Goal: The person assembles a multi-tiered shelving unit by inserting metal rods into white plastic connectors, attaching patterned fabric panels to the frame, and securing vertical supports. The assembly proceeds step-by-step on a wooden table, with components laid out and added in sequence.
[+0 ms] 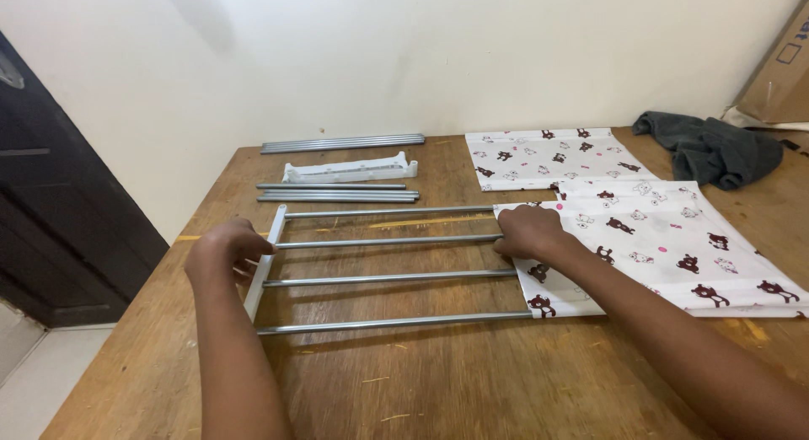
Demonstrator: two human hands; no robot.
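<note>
Rack frame of four grey rods (388, 260), centre of frame on wooden counter (438, 381). Left hand (226, 250) curled on white end bracket (265, 263). Right hand (529, 232) closed, gripping patterned fabric sleeve (666, 246) at rod ends. Spare rods (341, 143) upper centre.

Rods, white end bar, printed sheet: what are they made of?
Rods: likely metal, smooth grey with a sheen. White end bar under the left hand: looks like moulded plastic, matte. Printed sheet by the right hand: thin fabric, creased; exact kind unclear.
</note>
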